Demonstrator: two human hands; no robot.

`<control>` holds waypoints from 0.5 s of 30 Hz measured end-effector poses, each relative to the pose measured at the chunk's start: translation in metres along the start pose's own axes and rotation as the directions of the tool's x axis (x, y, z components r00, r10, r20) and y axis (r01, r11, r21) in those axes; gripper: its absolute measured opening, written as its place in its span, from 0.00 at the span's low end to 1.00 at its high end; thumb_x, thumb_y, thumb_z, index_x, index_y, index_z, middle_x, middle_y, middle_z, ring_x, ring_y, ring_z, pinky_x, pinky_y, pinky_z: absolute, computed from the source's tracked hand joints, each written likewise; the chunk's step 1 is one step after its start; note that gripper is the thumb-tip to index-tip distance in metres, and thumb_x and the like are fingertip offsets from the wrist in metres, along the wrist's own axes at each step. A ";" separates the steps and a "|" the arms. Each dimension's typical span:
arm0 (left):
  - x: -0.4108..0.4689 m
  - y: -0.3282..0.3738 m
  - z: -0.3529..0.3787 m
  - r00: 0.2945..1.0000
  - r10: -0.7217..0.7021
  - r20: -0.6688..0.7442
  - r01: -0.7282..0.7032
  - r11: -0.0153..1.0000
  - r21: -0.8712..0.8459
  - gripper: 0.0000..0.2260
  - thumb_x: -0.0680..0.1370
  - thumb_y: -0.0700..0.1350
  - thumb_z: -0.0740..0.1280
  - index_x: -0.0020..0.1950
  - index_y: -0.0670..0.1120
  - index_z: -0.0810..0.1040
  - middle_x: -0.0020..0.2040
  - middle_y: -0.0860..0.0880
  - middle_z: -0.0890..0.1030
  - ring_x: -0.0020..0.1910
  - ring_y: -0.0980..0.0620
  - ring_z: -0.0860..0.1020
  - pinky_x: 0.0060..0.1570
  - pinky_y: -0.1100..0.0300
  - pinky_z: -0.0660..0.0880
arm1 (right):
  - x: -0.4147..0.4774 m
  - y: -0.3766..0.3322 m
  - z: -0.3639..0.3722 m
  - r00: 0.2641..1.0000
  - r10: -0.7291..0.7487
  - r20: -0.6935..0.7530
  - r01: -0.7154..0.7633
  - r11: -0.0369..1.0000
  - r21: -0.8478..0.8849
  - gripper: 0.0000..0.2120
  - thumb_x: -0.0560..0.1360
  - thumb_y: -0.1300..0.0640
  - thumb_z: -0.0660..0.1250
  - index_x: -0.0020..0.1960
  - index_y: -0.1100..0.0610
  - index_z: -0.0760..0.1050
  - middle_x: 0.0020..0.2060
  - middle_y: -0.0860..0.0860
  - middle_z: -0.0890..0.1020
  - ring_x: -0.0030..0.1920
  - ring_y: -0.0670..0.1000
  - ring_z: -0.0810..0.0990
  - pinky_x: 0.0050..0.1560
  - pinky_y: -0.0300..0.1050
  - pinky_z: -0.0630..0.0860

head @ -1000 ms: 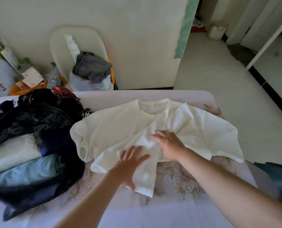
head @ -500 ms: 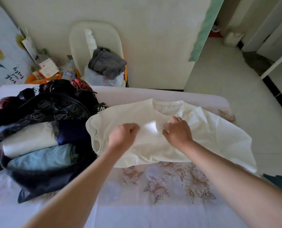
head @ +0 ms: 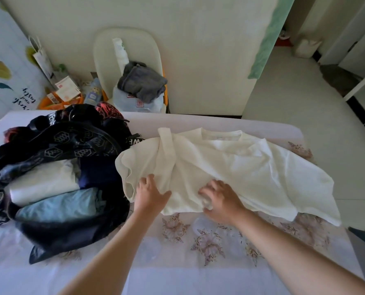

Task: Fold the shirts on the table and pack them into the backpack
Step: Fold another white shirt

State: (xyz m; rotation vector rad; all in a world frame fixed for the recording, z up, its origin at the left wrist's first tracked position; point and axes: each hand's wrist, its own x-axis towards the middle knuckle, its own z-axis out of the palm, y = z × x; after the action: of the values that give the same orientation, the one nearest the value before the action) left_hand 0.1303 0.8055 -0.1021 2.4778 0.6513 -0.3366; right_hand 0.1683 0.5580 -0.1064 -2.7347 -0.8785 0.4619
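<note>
The white shirt (head: 241,167) lies at the table's (head: 198,273) far edge, beside the backpack (head: 70,145). My left hand (head: 151,194) presses flat on it; my right hand (head: 220,198) bunches its near hem. I judge it light and limp: hold at hem corners.

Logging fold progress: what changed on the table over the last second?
The white shirt had its lower half folded up toward the collar. The left hand now presses flat on it; the right hand rests on the fold, grip blurred. The backpack stayed put.
</note>
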 end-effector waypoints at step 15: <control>-0.062 -0.061 -0.005 0.851 0.507 -0.138 -0.442 0.833 0.333 0.25 0.69 0.44 0.70 0.66 0.52 0.73 0.63 0.49 0.72 0.62 0.44 0.71 0.60 0.48 0.70 | -0.033 -0.041 0.023 0.998 0.063 -0.025 -0.066 0.987 -0.145 0.10 0.81 0.58 0.57 0.57 0.56 0.74 0.50 0.52 0.77 0.50 0.54 0.76 0.48 0.48 0.68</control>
State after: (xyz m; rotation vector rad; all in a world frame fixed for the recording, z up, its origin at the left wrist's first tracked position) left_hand 0.0468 0.8296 -0.1029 2.8775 0.0363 0.0483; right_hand 0.1133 0.5735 -0.1078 -2.9026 -0.8516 0.3963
